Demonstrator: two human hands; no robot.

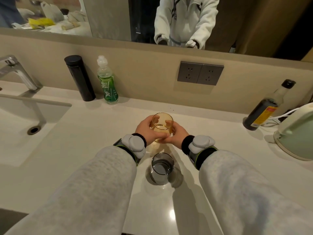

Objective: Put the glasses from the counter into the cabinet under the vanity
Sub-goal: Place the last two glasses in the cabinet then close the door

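Observation:
An amber glass stands upright in the middle of the white counter. My left hand wraps its left side and my right hand wraps its right side, fingertips meeting at the front. A grey smoked glass stands upright on the counter just nearer to me, between my wrists, untouched. The cabinet under the vanity is out of view.
A sink with a chrome tap lies at the left. A black flask and a green bottle stand at the back wall. At the right are a dark sauce bottle and a pale green kettle. Wall sockets sit under the mirror.

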